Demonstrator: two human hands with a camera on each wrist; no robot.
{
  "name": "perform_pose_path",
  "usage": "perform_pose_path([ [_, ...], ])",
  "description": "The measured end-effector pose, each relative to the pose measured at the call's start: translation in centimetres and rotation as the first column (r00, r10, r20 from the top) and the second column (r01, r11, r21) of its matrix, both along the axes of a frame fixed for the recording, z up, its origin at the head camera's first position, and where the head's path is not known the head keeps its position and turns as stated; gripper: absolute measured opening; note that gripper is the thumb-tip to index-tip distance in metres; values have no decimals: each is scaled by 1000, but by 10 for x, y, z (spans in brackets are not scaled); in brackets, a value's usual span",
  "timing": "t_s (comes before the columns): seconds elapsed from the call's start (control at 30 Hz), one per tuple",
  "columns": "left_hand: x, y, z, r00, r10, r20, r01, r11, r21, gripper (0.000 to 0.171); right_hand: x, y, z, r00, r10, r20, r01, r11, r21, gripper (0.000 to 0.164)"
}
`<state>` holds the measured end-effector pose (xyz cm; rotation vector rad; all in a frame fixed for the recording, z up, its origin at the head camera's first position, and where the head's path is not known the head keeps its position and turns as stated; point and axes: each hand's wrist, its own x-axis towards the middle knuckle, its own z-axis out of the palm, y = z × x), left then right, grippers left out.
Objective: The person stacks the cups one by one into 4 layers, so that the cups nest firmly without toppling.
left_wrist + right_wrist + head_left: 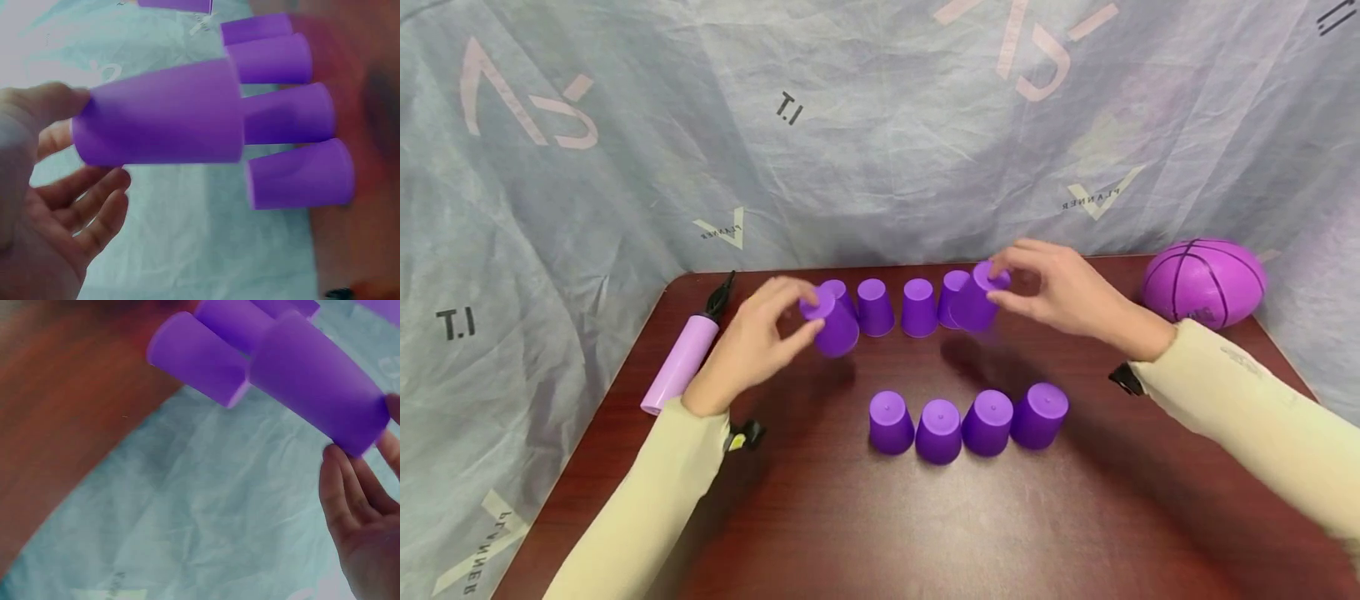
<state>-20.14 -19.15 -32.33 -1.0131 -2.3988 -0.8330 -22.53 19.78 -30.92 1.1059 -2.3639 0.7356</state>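
Observation:
My left hand [758, 337] pinches an upside-down purple cup [837, 331] by its closed end. In the left wrist view the thumb and fingers hold the narrow base of that cup [162, 115]. On the other side, my right hand [1063, 287] grips another upturned purple cup [977, 302] the same way, tilted and raised off the table. The right wrist view shows fingertips around the base of this cup [315, 384]. Behind the held cups stands a back row of several upturned purple cups [919, 308], the outer two partly hidden.
Nearer the front, several more upside-down purple cups [938, 432] stand side by side on the dark wooden table [850, 533]. A pink hand pump [683, 362] lies at the left, and a purple ball [1204, 283] sits at the back right. Grey printed cloth [880, 167] hangs behind.

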Motion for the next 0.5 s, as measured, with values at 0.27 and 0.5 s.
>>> perform_pose_path([
  [0.27, -54, 24, 15, 993, 115, 15, -114, 992, -60, 18, -43, -34, 12, 995, -74, 68, 75, 997, -3, 19],
  [0.5, -80, 33, 14, 980, 167, 108, -154, 981, -122, 19, -62, -43, 8, 987, -100, 128, 96, 995, 37, 20],
])
